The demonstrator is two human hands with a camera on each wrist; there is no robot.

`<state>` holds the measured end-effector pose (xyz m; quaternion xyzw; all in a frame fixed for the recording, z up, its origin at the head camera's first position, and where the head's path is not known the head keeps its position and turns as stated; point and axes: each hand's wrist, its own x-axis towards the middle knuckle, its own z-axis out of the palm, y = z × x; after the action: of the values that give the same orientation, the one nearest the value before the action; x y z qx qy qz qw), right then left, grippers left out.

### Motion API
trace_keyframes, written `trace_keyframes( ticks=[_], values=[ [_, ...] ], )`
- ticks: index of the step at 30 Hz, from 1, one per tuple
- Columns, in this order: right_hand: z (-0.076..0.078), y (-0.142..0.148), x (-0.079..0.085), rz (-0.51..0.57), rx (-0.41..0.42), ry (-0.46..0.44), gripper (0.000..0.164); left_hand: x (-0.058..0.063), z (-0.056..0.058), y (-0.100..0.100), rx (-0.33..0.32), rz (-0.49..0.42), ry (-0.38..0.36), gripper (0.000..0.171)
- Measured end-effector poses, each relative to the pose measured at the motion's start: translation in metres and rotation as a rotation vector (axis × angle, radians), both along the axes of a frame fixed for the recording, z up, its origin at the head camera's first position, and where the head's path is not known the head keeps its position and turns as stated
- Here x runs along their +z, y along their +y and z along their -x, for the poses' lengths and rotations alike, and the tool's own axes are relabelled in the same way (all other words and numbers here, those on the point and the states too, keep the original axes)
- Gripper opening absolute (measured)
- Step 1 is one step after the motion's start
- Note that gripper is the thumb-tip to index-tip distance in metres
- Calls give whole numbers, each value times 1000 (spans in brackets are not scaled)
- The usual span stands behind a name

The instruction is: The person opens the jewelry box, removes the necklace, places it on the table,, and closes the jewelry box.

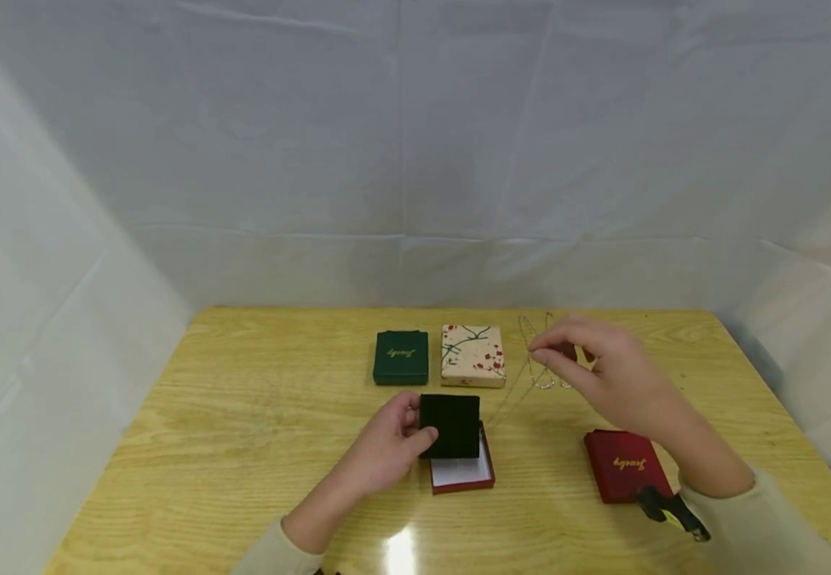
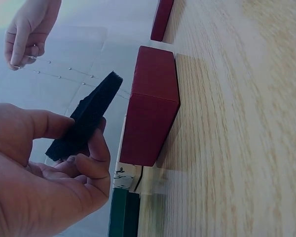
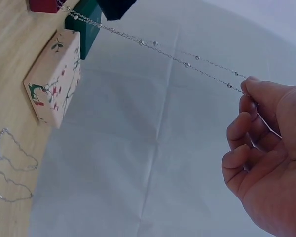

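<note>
My left hand (image 1: 389, 443) pinches a square black foam pad (image 1: 451, 426) between thumb and fingers, tilted over the open red box base (image 2: 150, 108). White lining (image 1: 458, 471) shows inside that base. Up and to the right, my right hand (image 1: 605, 371) pinches a thin silver beaded necklace (image 3: 187, 64) between thumb and fingertips. Its two strands slant down from the fingertips toward the red box; their far end lies at the box, partly hidden. The red lid (image 1: 627, 465) marked "Jewelry" lies on the table below my right forearm.
A green jewelry box (image 1: 401, 357) and a cream flower-patterned box (image 1: 472, 355) stand behind the red base. Other silver chains (image 3: 15, 153) lie on the wooden table (image 1: 243, 415) to the right of the patterned box. White sheeting (image 1: 401, 160) hangs behind and at the sides.
</note>
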<state>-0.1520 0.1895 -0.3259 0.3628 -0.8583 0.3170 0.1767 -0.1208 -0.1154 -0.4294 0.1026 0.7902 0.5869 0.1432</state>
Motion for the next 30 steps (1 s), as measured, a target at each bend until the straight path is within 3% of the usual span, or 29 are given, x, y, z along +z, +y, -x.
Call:
trace_keyframes(
  ticks=[12, 23, 30],
  values=[
    [0, 22, 15, -17, 0, 64, 32, 0, -1, 0, 7, 0, -18, 37],
    [8, 61, 18, -158, -77, 106, 23, 1, -2, 0, 17, 22, -21, 43],
    [17, 77, 22, -233, -121, 44, 27, 1, -2, 0, 18, 22, -15, 42]
  ],
)
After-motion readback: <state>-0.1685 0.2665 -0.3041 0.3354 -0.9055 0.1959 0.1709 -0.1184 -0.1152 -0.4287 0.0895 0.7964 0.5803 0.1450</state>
